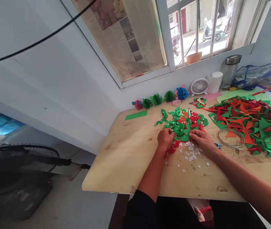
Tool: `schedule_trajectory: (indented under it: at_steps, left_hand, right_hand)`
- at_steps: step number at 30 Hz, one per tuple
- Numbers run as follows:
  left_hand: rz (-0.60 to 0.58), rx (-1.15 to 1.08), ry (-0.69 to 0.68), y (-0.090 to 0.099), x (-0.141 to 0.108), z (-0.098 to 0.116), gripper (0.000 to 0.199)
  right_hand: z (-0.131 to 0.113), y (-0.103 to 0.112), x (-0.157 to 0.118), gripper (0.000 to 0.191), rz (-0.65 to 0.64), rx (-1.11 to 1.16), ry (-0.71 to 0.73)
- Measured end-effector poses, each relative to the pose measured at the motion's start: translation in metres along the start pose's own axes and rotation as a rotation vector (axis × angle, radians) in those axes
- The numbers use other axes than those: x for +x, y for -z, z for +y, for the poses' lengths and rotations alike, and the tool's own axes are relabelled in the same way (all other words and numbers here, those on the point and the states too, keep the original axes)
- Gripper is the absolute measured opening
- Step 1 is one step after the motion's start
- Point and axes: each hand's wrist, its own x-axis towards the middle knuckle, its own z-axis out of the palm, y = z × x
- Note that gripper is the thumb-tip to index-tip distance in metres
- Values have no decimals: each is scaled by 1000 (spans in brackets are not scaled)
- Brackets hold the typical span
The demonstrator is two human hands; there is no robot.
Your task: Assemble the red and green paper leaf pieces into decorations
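Several green and red felt-like cut-out pieces (177, 125) dotted with small white squares lie in a heap on the wooden table. Just in front of the heap, my left hand (166, 138) is closed, its fingertips at the left edge of a green cut-out piece (183, 138). At that piece's right edge, the thumb and fingers of my right hand (200, 138) are pinched together. Red cut-out pieces (173, 148) lie beside my left wrist. Small white paper squares (192, 152) are scattered between my forearms. Blue-handled scissors (218, 145) rest partly hidden by my right wrist.
A large pile of red, orange and green scraps (250, 121) covers the table's right side, with a coiled wire ring (231, 137) before it. Along the wall stand finished-looking ornaments (156, 99), a small fan (199, 86) and a glass bottle (231, 71). A green strip (136, 115) lies left.
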Motion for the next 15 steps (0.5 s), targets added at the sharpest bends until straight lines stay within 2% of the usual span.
schedule_trajectory:
  at_steps: [3, 6, 9, 11, 12, 15]
  left_hand:
    - [71, 181, -121, -1, -4, 5, 13]
    - [174, 416, -261, 7, -10, 10, 11]
    - [205, 491, -267, 22, -13, 14, 9]
    - [284, 377, -190, 33, -13, 16, 10]
    - [282, 267, -162, 38, -14, 16, 12]
    - [107, -179, -117, 50, -19, 16, 10]
  right_hand:
    - [-2, -1, -2, 31, 22, 11, 34]
    - [-6, -2, -4, 31, 46, 68, 42]
    - [-7, -3, -3, 30, 33, 94, 29]
    - [-6, -3, -3, 28, 27, 101, 31]
    - [-6, -2, -2, 27, 29, 104, 34]
    - [-1, -2, 1, 24, 30, 100, 40]
